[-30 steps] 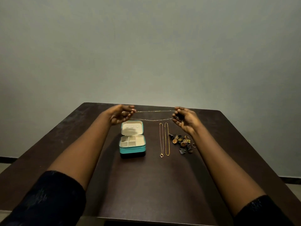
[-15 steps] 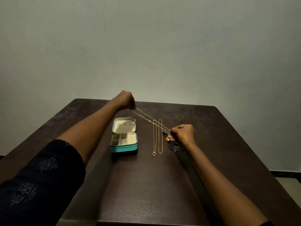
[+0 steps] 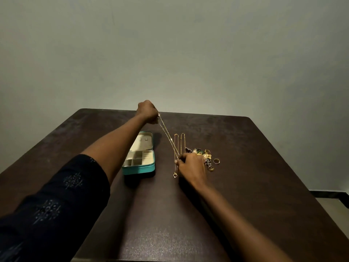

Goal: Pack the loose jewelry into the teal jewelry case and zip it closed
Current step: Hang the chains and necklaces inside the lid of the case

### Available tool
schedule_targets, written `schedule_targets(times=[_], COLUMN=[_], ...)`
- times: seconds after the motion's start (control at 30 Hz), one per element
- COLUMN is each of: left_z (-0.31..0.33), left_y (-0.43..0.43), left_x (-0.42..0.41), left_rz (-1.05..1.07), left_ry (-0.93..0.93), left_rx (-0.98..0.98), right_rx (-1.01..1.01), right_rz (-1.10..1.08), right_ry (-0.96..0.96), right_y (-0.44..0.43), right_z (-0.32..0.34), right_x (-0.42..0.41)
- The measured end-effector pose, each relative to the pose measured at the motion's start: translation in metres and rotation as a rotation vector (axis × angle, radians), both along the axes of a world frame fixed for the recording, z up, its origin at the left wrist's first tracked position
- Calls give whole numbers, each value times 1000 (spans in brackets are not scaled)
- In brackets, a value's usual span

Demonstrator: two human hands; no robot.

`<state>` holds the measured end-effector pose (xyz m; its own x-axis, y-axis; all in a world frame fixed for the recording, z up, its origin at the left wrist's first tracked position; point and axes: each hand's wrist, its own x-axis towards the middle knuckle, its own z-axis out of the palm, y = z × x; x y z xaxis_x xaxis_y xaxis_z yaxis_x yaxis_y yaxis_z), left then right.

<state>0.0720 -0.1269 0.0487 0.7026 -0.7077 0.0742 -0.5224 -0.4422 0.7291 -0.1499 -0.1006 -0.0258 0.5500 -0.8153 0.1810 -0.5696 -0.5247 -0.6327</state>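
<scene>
Left hand (image 3: 147, 111): up over the far side of the table, fingers curled tight, pinching one end of the thin gold chain (image 3: 168, 136) at its fingertips.
Right hand (image 3: 191, 167): low and closer in, just above the tabletop, thumb and fingers nipping the chain's other end.
Thin gold chain: pulled taut in two fine strands, running on a slant from the left hand down to the right. It is in the air and outside the case.
Teal jewelry case (image 3: 138, 169): on the table, left of the chain, unzipped and wide open. The lid (image 3: 144, 141) is tipped back and shows its cream lining, and the base shows cream compartments. The left forearm crosses over its left edge.
Pendant necklace (image 3: 175, 175): flat on the table between the case and the right hand, with its small ring pendant at the near end.
Second gold necklace (image 3: 182, 142): lying just beside the first, its near part hidden under the right hand.
Jewelry pile (image 3: 203, 154): a cluster of small gold and dark pieces just beyond the right hand's knuckles; single items are too small to tell apart.
Gold ring (image 3: 216, 160): on its own at the pile's right edge.
Table (image 3: 264, 167): dark brown, set against a plain grey wall (image 3: 188, 53).
Sleeve (image 3: 52, 205): dark, faintly patterned, on the left arm.
</scene>
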Motion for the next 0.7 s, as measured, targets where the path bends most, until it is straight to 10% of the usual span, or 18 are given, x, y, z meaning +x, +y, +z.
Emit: schedule_targets(times=[0.13,0.47,0.7], left_z=[-3,-3,-25], left_y=[-2,-10,-40], left_x=[-5,2,1], left_rz=[2,-68,-148], left_ry=[405,445,2], left_rx=[-45,468,338], right_rx=[-60,-461,-616], right_rz=[38,174,182], right_ry=[73,341,295], right_y=[11,40,38], right_z=[-1,-13,-23], right_x=[5,14,27])
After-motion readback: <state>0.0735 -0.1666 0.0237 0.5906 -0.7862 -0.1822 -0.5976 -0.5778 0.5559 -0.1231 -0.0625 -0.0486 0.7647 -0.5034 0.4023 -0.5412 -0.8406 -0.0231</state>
